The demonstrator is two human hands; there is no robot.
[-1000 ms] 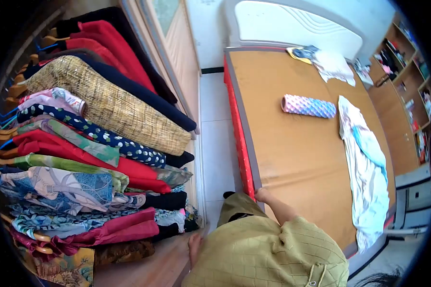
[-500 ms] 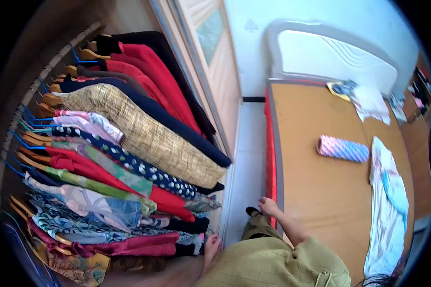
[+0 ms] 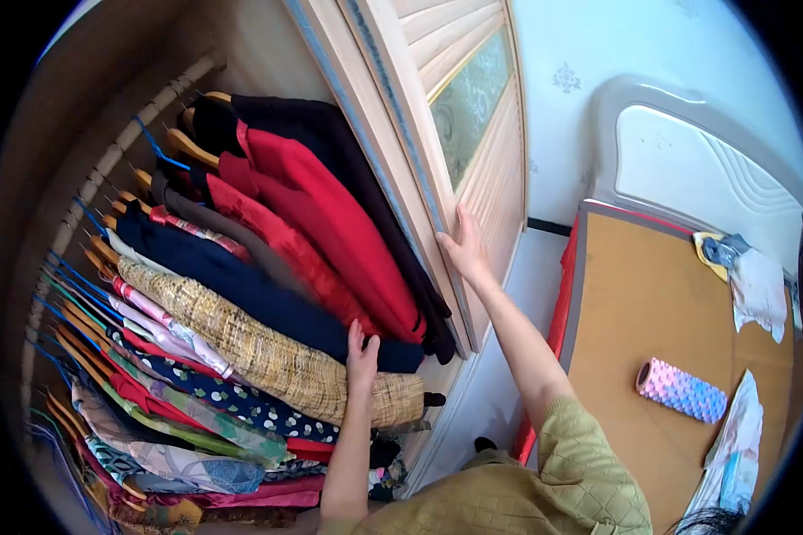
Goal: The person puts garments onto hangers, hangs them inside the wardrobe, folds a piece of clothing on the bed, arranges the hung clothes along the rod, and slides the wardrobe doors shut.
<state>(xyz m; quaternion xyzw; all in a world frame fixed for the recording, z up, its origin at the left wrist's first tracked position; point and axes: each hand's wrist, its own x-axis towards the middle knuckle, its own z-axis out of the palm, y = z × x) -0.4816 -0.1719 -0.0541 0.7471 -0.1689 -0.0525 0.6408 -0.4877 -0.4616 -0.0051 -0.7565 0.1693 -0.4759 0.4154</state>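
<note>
My right hand (image 3: 466, 250) lies with fingers stretched against the edge of the wooden sliding door (image 3: 482, 201), its thumb apart on the edge side. Over among the hanging clothes, my left hand (image 3: 363, 358) reaches in with fingers extended and thumb apart. It is at the lower part of a navy jacket (image 3: 268, 285), just above a gold woven jacket (image 3: 277, 348); whether it presses on the cloth I cannot tell. Red jackets (image 3: 330, 223) and a black garment (image 3: 393, 241) hang closer to the door. A navy polka-dot garment (image 3: 241, 397) hangs below the gold one.
The clothes hang on wooden and blue hangers from a wrapped rod (image 3: 107, 169). A bed (image 3: 633, 312) with a white headboard (image 3: 687, 152) stands at the right, bearing a pink-blue foam roller (image 3: 682, 390) and pale clothing (image 3: 732, 446). A narrow floor strip (image 3: 526, 294) separates wardrobe and bed.
My view has turned left toward the wardrobe. The right hand has risen from beside the bed to the door, and the left hand has moved up from the lower clothes to the navy jacket.
</note>
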